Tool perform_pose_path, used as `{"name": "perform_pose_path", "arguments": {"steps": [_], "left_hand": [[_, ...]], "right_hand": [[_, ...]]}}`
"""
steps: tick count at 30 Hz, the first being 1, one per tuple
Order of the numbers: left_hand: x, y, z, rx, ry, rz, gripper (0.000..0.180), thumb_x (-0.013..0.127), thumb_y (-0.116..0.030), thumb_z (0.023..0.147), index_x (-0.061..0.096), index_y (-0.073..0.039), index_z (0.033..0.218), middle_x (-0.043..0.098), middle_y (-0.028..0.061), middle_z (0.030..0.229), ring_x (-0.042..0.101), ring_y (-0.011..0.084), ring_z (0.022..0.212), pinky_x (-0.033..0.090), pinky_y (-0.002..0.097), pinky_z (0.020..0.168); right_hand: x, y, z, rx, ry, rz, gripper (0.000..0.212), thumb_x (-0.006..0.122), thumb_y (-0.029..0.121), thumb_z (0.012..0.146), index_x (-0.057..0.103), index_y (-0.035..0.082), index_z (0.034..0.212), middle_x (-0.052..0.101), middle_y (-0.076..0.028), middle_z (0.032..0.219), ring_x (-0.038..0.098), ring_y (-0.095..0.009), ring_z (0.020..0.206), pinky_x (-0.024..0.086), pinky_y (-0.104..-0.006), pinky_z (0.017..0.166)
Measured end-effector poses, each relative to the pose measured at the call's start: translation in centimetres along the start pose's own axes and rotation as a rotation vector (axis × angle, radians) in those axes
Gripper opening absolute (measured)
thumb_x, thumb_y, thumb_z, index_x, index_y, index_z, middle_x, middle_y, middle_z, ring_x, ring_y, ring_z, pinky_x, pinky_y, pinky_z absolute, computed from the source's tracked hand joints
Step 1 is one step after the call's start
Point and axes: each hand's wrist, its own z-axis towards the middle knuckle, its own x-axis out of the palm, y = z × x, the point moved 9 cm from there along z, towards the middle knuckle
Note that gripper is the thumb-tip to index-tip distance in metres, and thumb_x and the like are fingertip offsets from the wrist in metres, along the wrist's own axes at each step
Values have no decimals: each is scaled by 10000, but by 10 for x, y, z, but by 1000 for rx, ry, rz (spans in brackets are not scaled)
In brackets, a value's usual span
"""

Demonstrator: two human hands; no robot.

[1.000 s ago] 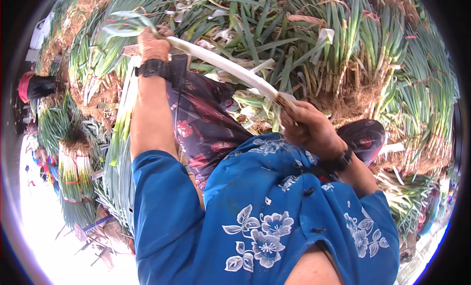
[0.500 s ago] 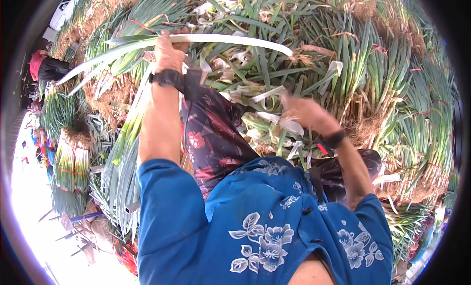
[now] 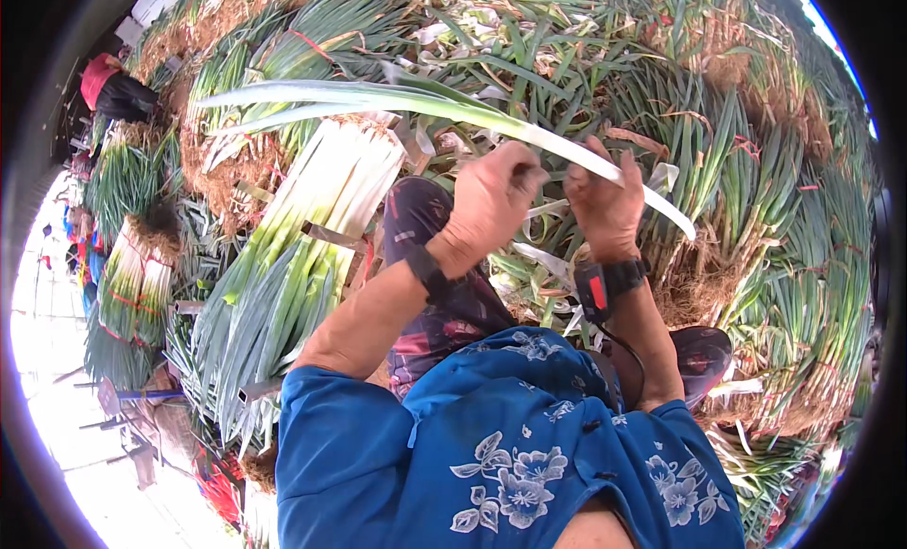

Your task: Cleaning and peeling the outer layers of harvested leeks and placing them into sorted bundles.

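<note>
A long leek [image 3: 557, 145] with a white stem and green leaves lies slantwise across the space before me, its leaves to the left and its white end to the right. My right hand [image 3: 609, 209] is closed around its white part, fingers showing beyond the stem. Just to the left, my left hand [image 3: 491, 195] is curled close under the leek, thumb and fingers pinched together; what they hold, if anything, is hidden. A stack of trimmed leeks [image 3: 312, 204] rests on a metal-barred rack [image 3: 331, 235] to my left.
Loose leaves and peelings [image 3: 529, 53] cover the ground ahead. Tied leek bundles with roots [image 3: 699, 256] stand at the right, and another bound bundle [image 3: 137, 284] at the far left. A person in a red top [image 3: 99, 77] bends at the upper left. My knee [image 3: 420, 209] is beside the rack.
The leek has swung rightward, its white end now lower. My left hand has left the leaf side and come down beside my right hand, which has risen onto the stem. The trimmed stack is uncovered.
</note>
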Motion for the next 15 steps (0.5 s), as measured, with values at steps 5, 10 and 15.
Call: {"name": "perform_pose_path", "arguments": {"steps": [5, 10, 15], "left_hand": [[-13, -76, 9, 563, -115, 639, 481, 799, -130, 692, 631, -121, 1143, 585, 75, 1139, 520, 335, 1194, 363, 548, 1067], [-40, -23, 14, 367, 269, 1035, 357, 710, -160, 796, 666, -125, 1148, 671, 55, 946, 672, 244, 970, 520, 419, 858], [-209, -10, -3, 126, 190, 1194, 322, 665, -133, 841, 698, -163, 1160, 729, 110, 939, 715, 301, 862, 570, 434, 751]], "right_hand": [[-3, -7, -17, 52, -1, 37, 537, 562, 478, 970, 638, -13, 1172, 707, -138, 948, 654, -243, 769, 529, -345, 721], [21, -16, -19, 160, 218, 103, 415, 565, 359, 992, 647, -27, 1118, 685, -97, 847, 631, -203, 717, 509, -322, 673], [-20, 50, 14, 148, 159, 108, 227, 553, 205, 1007, 619, -7, 958, 601, -60, 720, 542, -166, 610, 458, -311, 612]]}}
